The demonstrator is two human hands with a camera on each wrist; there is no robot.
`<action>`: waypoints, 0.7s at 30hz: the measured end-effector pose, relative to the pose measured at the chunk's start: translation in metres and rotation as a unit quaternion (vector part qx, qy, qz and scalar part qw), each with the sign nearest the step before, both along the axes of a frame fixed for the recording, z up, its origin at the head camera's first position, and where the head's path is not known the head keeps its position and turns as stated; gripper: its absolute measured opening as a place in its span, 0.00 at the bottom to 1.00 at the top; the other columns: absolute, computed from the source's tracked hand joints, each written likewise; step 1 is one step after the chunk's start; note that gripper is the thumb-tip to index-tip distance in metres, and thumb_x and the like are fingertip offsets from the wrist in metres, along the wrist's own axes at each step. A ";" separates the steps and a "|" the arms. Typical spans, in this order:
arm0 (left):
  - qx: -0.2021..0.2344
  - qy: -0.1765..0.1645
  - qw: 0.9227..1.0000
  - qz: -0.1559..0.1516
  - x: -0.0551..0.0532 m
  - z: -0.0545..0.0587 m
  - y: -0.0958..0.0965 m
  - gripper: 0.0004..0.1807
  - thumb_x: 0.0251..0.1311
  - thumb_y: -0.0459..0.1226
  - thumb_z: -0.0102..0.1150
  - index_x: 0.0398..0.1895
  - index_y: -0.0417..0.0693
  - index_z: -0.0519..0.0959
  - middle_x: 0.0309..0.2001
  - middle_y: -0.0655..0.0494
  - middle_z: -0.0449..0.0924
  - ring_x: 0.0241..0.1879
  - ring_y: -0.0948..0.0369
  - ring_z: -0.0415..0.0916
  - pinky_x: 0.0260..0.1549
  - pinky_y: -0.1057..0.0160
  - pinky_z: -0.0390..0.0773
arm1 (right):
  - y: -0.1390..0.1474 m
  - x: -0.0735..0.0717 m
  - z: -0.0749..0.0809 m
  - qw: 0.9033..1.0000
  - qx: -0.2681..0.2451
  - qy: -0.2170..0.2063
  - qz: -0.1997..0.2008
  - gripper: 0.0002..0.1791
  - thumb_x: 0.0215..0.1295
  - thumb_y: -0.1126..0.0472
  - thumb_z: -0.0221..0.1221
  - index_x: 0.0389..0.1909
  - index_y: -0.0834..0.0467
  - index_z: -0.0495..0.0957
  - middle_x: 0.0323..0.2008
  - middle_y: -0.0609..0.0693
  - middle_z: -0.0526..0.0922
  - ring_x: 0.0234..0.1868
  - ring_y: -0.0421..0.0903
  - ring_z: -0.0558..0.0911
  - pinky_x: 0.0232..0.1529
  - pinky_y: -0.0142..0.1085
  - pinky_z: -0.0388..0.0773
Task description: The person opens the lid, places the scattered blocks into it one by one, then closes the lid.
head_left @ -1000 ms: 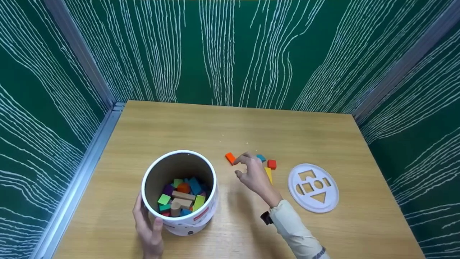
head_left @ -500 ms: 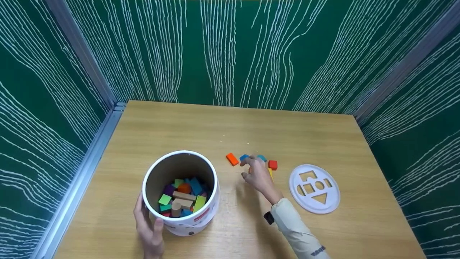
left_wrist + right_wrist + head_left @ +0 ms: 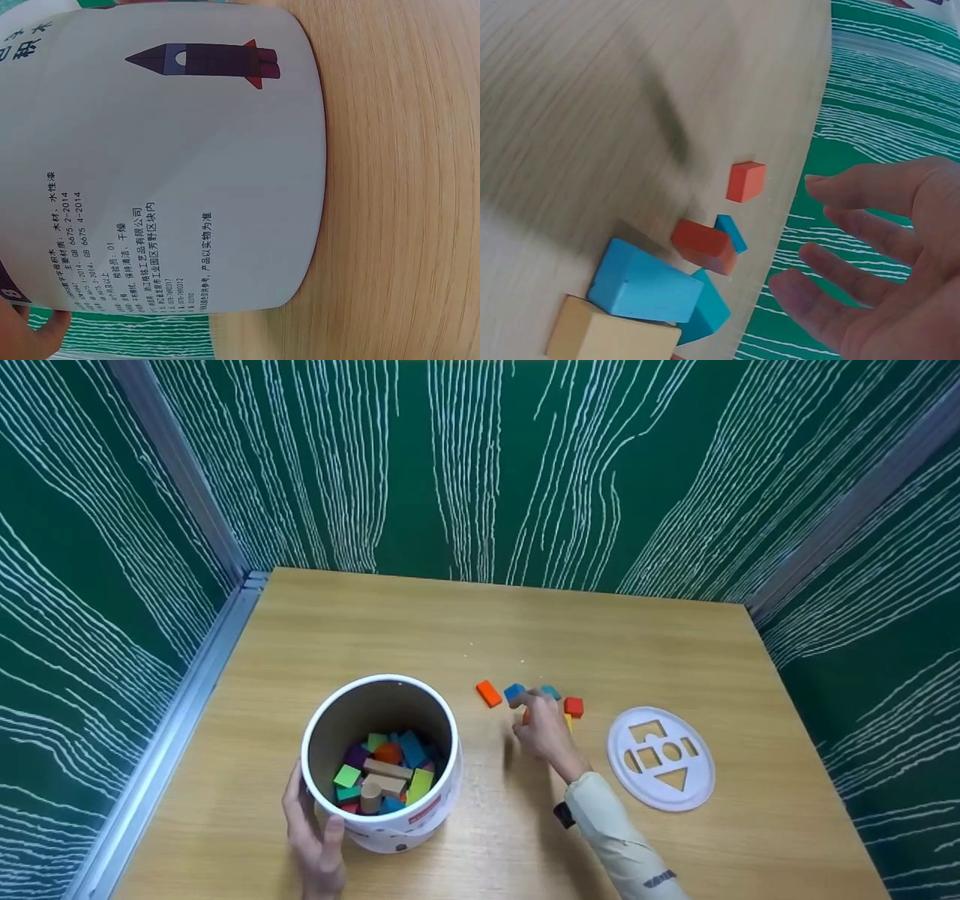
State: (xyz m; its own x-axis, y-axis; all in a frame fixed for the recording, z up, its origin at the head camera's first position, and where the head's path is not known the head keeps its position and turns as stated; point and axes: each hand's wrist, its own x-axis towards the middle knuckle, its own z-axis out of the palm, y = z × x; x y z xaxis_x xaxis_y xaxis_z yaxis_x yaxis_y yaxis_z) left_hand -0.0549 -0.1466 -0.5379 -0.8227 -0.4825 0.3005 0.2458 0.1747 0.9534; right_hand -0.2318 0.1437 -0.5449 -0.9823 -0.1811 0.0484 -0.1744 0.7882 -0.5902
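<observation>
A white bucket with printed sides stands upright, holding several coloured and plain wooden blocks. My left hand cups its left side, fingers along the wall and thumb at the front; the left wrist view shows mostly the bucket's printed wall. To the right, my right hand hovers over a loose group of blocks. Its fingers are spread with nothing between them. Around it lie an orange block, a blue block, a teal block, a red block and a partly hidden yellow block.
A white round lid with cut-out shapes lies flat right of the blocks. Small crumbs dot the wooden table behind them. Green panels with white lines rise behind and along both sides.
My right hand has moved back slightly rightward, away from the orange block, uncovering the blue block. The left hand and bucket stay together. The whole view has shifted a little.
</observation>
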 end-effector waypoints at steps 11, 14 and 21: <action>-0.013 0.005 1.000 0.008 0.000 0.004 0.002 0.35 0.58 0.32 0.49 0.71 0.48 0.55 0.70 0.51 0.57 0.66 0.59 0.55 0.66 0.65 0.54 | 0.002 -0.004 -0.014 0.999 0.007 -0.045 0.000 0.19 0.48 0.77 0.63 0.45 0.68 0.80 0.42 0.60 0.79 0.38 0.52 0.75 0.34 0.39 0.80; -0.016 0.005 1.000 0.013 -0.001 0.003 0.002 0.35 0.58 0.32 0.49 0.71 0.47 0.55 0.69 0.50 0.57 0.65 0.59 0.55 0.66 0.65 0.54 | 0.002 -0.005 -0.018 0.998 0.009 -0.064 0.000 0.19 0.50 0.77 0.63 0.47 0.68 0.79 0.43 0.60 0.80 0.39 0.53 0.77 0.39 0.41 0.81; -0.017 0.027 0.999 0.010 -0.002 -0.002 0.001 0.35 0.57 0.32 0.48 0.71 0.44 0.55 0.69 0.48 0.57 0.66 0.60 0.55 0.66 0.65 0.54 | 0.003 -0.006 -0.023 0.999 0.018 -0.030 0.013 0.16 0.46 0.79 0.63 0.40 0.71 0.81 0.32 0.59 0.81 0.32 0.50 0.78 0.34 0.39 0.82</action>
